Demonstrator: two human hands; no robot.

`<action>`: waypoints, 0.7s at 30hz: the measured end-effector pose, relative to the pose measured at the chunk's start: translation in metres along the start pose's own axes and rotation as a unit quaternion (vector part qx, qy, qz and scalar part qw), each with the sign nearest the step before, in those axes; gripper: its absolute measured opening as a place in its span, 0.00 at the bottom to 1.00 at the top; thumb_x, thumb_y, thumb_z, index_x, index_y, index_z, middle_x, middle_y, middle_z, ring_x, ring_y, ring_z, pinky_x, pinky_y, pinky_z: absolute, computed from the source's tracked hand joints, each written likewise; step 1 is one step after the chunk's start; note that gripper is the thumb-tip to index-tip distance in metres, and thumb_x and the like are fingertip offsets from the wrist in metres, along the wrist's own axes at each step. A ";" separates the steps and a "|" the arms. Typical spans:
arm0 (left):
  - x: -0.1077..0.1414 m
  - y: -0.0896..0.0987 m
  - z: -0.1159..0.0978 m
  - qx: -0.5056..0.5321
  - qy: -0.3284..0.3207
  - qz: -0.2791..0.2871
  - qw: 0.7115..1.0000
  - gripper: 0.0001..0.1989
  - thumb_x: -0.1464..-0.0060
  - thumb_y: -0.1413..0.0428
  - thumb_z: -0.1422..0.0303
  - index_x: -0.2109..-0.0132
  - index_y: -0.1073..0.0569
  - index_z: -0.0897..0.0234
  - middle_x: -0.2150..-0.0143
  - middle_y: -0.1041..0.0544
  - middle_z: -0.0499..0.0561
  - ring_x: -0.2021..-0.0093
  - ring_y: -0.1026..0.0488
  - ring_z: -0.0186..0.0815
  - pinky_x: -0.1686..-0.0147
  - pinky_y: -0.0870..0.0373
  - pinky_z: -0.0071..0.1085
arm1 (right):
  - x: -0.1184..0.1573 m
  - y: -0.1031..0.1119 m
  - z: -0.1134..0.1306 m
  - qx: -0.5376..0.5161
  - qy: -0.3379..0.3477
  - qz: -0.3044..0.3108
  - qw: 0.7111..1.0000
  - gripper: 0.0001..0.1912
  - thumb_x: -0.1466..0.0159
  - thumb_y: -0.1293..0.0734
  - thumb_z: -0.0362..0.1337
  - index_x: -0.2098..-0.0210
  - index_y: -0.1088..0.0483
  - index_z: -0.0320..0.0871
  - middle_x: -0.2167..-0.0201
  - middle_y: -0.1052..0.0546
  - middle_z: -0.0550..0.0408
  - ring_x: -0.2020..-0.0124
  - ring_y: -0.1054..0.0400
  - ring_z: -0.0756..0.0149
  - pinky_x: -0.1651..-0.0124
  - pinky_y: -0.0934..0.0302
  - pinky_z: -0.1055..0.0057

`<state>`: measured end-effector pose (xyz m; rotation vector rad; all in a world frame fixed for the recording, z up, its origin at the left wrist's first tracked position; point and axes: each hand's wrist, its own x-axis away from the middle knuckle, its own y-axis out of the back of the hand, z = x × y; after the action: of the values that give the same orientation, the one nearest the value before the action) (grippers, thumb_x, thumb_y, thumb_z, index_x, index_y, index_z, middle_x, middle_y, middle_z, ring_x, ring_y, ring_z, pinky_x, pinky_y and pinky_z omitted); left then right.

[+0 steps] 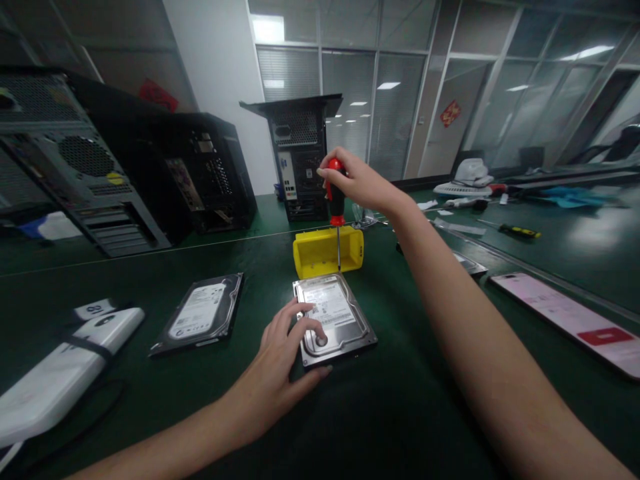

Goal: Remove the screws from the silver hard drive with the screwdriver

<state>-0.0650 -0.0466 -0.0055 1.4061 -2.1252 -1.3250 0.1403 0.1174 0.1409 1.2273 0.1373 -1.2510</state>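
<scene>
A silver hard drive (345, 327) with a white label lies on the green table before me. My left hand (293, 343) rests on its left side, fingers spread and bent, with fingertips on the cover. Above the drive's far edge, my right hand (350, 175) is wrapped round the red and black handle of a screwdriver (338, 212). The screwdriver stands upright, its shaft pointing down at the drive's far right corner; I cannot tell whether the tip touches a screw. Just behind the drive is a yellow plastic bin (320, 250) with small bits inside.
Another hard drive (203, 310) lies to the left, beside a white power bank (75, 373). Computer cases (303, 160) stand at the back. On the right are a pink phone (570, 320), a yellow and black screwdriver (517, 231) and a partly hidden drive (470, 265).
</scene>
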 end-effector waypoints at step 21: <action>0.000 0.001 0.001 -0.031 -0.014 -0.007 0.999 0.15 0.46 0.44 0.68 0.53 0.37 0.53 0.38 0.47 0.51 0.35 0.54 0.54 0.42 0.48 0.59 | 0.001 0.001 0.001 -0.007 -0.007 0.000 1.000 0.07 0.35 0.41 0.40 0.61 0.39 0.43 0.64 0.30 0.52 0.62 0.36 0.64 0.54 0.40 0.63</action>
<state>-0.0662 -0.0460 -0.0054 1.3877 -2.0780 -1.4116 0.1407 0.1162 0.1413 1.2070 0.1356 -1.2554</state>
